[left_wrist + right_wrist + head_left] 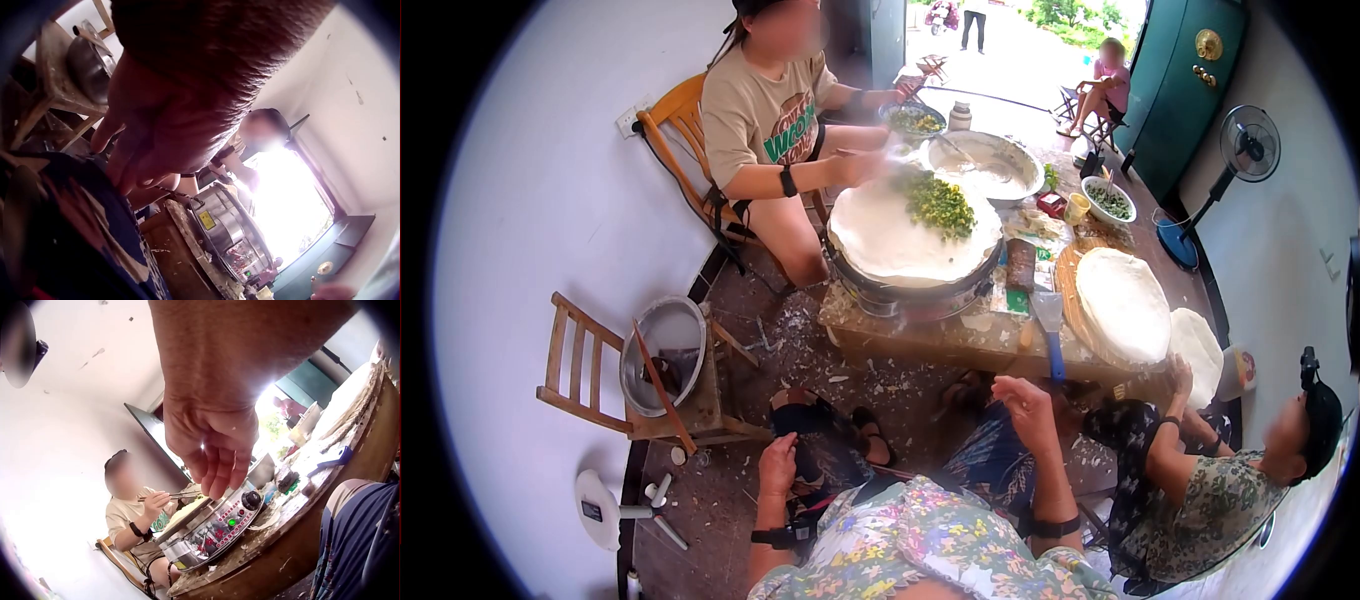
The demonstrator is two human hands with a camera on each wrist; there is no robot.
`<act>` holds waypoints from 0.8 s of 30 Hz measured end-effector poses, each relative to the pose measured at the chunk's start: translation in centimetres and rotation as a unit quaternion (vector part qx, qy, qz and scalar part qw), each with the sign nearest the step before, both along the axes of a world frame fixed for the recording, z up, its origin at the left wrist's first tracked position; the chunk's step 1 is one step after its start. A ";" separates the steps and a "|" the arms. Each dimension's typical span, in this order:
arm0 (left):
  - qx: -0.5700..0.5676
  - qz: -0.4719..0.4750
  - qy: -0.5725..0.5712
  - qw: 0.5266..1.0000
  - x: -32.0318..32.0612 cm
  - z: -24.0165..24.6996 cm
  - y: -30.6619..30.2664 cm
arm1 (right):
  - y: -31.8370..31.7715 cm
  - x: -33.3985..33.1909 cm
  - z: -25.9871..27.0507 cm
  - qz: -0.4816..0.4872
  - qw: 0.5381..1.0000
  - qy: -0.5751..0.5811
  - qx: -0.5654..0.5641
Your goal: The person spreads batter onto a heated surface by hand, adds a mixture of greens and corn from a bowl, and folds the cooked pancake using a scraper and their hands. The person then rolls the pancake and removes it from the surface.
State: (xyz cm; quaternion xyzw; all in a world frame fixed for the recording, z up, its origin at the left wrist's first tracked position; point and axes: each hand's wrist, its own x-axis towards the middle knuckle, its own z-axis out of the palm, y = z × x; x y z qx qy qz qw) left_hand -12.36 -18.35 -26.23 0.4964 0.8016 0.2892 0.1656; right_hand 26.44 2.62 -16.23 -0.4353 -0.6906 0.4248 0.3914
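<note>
My left hand rests by my left thigh, its fingers hanging loosely with nothing in them. The right hand is raised over my right knee, in front of the table edge, fingers loosely bent and holding nothing. Beyond both stands a round electric griddle, its green light lit in the right wrist view. A broad white dough sheet covers it, with chopped green and yellow filling heaped at its far right. Across from me a person holds chopsticks over the griddle and has a filling bowl.
A blue-handled scraper lies near the table's front edge. Rolled dough lies on a round board to the right, beside a seated person handling another sheet. A large basin stands behind the griddle; a metal basin sits left.
</note>
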 end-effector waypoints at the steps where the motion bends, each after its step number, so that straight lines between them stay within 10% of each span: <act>1: 0.004 -0.002 0.002 1.000 0.0 0.0 0.0 | 0.0 0.1 0.0 0.001 1.000 -0.003 0.000; 24: -0.012 0.016 0.005 1.000 0.4 0.5 0.3 | -0.2 0.2 0.3 -0.003 1.000 -0.011 0.014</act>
